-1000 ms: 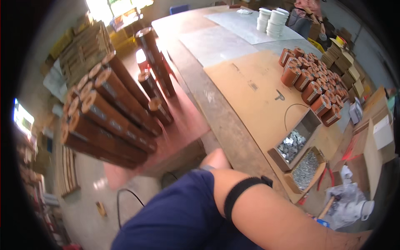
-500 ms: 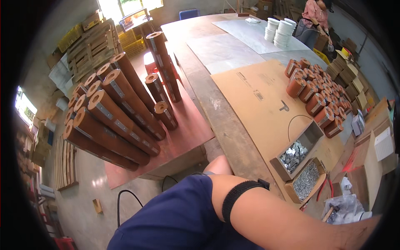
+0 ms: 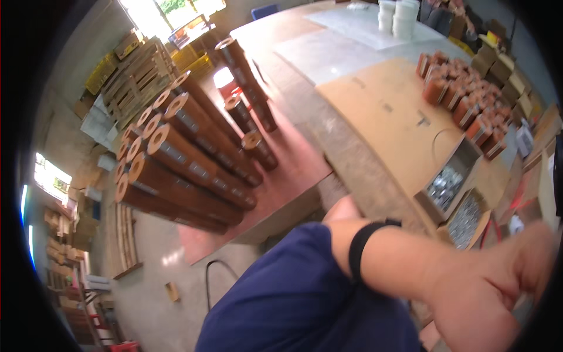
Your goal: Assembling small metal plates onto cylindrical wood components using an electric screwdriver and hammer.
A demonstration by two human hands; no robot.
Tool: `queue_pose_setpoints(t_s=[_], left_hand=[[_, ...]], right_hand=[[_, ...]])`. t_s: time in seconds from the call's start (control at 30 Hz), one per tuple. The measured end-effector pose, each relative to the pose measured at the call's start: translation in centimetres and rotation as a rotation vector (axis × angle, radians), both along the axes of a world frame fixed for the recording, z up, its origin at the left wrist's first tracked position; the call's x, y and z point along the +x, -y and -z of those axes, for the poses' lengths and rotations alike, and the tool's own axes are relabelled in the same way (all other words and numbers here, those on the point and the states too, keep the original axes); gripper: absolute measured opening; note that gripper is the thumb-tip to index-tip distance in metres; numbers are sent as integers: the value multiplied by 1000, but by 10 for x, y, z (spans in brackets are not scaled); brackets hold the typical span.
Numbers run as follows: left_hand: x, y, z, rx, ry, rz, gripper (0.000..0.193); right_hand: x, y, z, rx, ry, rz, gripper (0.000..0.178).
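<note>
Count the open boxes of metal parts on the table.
2. The box of larger metal pieces sits near right on the table; the box of smaller metal bits is just nearer the camera. More may hide behind the left hand.

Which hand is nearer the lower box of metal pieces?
Left, apparently: the blurred left hand is below and right of the lower box in the picture; the right hand cannot be made out.

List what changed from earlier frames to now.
The left hand has come into view at lower right, fingers curled; no pick-up or release visible, its grip unclear. The view has shifted left, so the scene sits further right. Unchanged: tall brown tubes, short brown tubes, box of metal plates.
</note>
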State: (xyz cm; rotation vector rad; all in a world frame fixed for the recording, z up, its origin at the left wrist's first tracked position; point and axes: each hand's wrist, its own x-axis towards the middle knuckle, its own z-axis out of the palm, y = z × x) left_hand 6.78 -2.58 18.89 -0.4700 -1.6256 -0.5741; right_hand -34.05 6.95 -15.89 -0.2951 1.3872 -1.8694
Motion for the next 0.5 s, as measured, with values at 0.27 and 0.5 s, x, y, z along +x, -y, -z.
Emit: queue_pose_setpoints(t_s=[0.27,0.5], left_hand=[[30,-37,-12,-10,76,-136,14],[53,-74,-27,37,118,-239,13]], right_hand=[[26,40,6,-41,-44,-115,29],[33,73,-13,-159,-109,-104,29]])
